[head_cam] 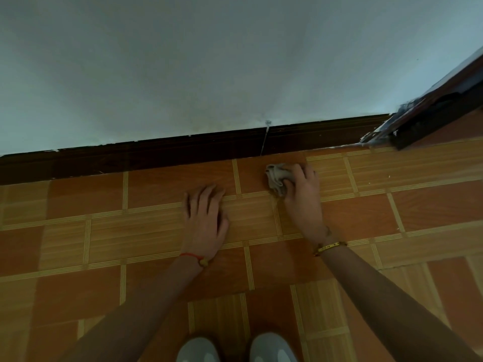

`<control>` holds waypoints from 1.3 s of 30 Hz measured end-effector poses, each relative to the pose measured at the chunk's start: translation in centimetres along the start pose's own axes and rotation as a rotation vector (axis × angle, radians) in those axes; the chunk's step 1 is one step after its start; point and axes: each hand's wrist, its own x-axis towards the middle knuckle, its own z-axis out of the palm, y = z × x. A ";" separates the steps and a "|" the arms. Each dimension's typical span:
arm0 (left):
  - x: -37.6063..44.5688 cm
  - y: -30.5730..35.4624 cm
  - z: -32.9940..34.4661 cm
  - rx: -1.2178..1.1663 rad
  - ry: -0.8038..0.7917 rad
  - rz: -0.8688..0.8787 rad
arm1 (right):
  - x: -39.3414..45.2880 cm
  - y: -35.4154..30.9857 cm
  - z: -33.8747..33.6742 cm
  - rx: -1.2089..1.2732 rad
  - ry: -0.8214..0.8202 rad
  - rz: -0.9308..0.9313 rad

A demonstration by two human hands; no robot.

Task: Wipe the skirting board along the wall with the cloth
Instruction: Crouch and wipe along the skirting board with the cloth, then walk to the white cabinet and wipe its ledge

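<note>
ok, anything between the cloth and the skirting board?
Nothing. In the head view only bare floor tile separates the cloth, gripped in the right hand, from the skirting board.

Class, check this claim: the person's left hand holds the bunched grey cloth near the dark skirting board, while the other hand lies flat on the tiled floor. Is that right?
Not quite. The head view shows the right hand holding the bunched grey cloth near the dark skirting board; the left hand lies flat on the tiled floor.
</note>
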 end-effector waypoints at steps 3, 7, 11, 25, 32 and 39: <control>0.4 -0.1 -1.3 -0.026 -0.040 -0.002 | 0.7 -0.7 -1.2 0.039 0.010 0.009; 1.1 1.0 -6.0 -0.060 -0.118 -0.098 | 1.0 -2.8 -4.8 0.084 -0.050 0.024; 1.7 3.8 -13.8 -0.130 -0.238 -0.293 | 0.4 -7.2 -11.2 0.150 -0.127 0.052; 1.1 18.1 -57.7 -0.198 -0.191 -0.316 | 3.5 -32.5 -45.7 0.113 -0.149 -0.068; -3.0 25.0 -78.2 -0.185 -0.021 -0.397 | 4.5 -46.2 -61.1 0.143 -0.151 -0.211; -7.5 30.6 -89.1 -0.117 0.098 -0.393 | 4.8 -52.8 -69.3 0.156 -0.161 -0.370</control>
